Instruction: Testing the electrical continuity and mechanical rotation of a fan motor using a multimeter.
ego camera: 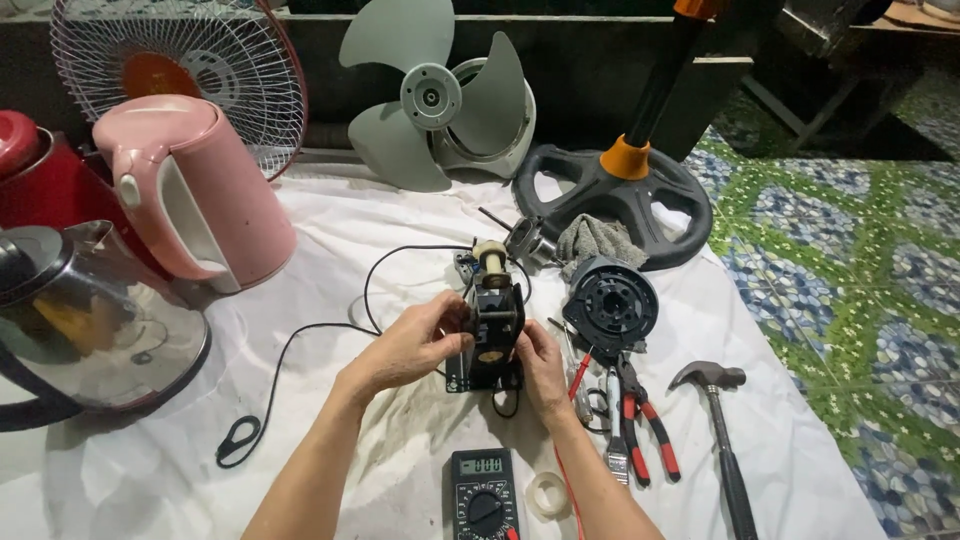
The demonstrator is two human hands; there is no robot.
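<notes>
Standing between both hands' fingers [455, 318], the black motor assembly [494, 325] is gripped.

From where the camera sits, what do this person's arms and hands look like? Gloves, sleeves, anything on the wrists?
Both forearms are bare as far as the picture shows, with no sleeves in view. The left hand and the right hand wear no gloves. No rings, watch or wristband can be seen on either one.
</notes>
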